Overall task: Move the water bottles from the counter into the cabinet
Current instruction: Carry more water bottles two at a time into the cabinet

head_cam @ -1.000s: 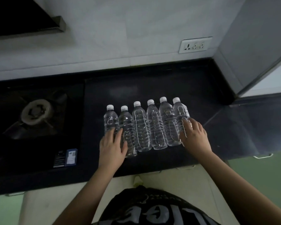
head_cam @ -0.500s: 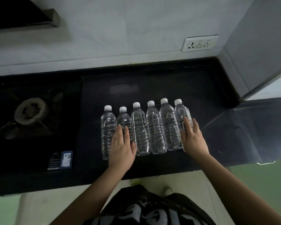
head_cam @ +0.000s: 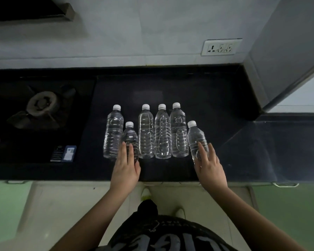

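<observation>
Left hand (head_cam: 125,169) is wrapped round the second bottle (head_cam: 130,140) and right hand (head_cam: 209,164) grips the end bottle (head_cam: 197,139) (both sit nearer the counter (head_cam: 170,171) edge). Behind them, four more bottles (head_cam: 153,133) stand in a row.

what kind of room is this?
Most likely a home kitchen: a gas stove burner set in a black counter, a wall socket on the backsplash, and water bottles lined up.
</observation>
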